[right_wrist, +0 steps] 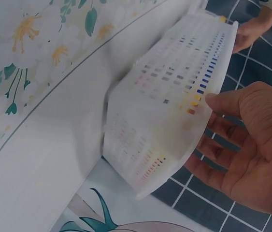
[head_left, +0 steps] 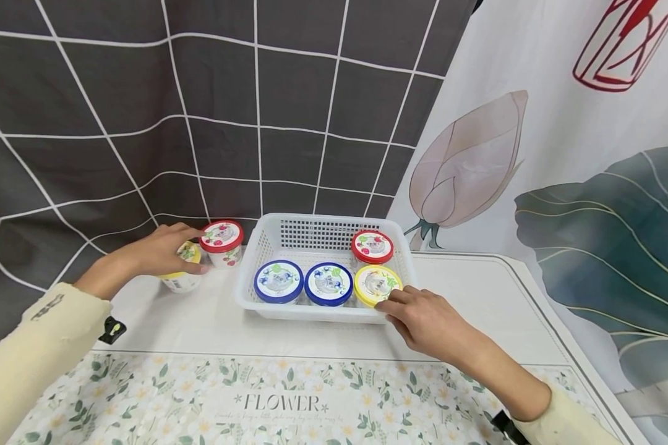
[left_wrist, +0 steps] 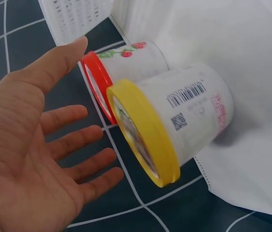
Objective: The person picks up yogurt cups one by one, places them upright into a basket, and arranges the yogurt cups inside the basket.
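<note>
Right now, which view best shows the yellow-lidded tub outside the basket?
Left wrist: the yellow-lidded tub is unobstructed, barcode visible. In head view, the left hand partly covers it. In right wrist view, a yellow sliver past the basket may be it.

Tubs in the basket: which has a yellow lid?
The front-right tub, beside the right hand; two others have blue lids and one has a red lid.

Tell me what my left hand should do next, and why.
Probably close your left hand round the yellow-lidded cup outside the basket: its fingers are spread beside that cup, not yet gripping it. The basket shows bare floor at its back left, so there may be room for it.
</note>
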### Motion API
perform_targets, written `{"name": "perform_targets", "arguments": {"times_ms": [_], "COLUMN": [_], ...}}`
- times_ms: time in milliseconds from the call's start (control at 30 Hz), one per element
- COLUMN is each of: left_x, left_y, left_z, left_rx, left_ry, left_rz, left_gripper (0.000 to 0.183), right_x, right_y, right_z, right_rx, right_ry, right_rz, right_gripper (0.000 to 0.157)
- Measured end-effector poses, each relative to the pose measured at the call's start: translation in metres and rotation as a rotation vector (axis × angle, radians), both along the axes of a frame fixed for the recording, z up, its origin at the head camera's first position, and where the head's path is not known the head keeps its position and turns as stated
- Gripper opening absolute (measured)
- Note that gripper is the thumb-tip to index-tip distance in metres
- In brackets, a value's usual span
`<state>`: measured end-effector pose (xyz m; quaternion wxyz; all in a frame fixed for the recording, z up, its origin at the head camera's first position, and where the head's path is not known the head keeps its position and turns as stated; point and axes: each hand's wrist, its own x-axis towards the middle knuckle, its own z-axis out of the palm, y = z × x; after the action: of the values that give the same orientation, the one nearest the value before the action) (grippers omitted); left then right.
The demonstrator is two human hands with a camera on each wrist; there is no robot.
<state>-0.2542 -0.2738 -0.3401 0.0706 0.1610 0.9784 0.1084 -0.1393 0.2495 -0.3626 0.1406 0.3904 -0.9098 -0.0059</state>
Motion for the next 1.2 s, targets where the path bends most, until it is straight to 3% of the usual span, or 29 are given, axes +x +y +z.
{"name": "perform_targets", "arguments": {"times_ms": [700, 933, 1200], "left_x": [-0.009, -0.009, -0.010], "left_y": [-0.018, -0.019, -0.018], "left_z": [-0.007, -0.008, -0.010], "left_rx": [-0.019, -0.006, -0.001], "left_ry": [-0.028, -0.072, -0.067], "left_rz": [0.010, 0.031, 0.028], "left_gripper": [0.086, 0.085, 0.082], "right_x": [0.001, 0.001, 0.001], "right_y": [-0.001, 0.000, 0.000], "right_z": [-0.002, -0.002, -0.002], "right_rx": [0.001, -0.002, -0.008], "right_ry": [0.029, 0.042, 0.044], "right_rz": [-0.006, -0.001, -0.003], "right_gripper": [0.027, 0.026, 0.026]}}
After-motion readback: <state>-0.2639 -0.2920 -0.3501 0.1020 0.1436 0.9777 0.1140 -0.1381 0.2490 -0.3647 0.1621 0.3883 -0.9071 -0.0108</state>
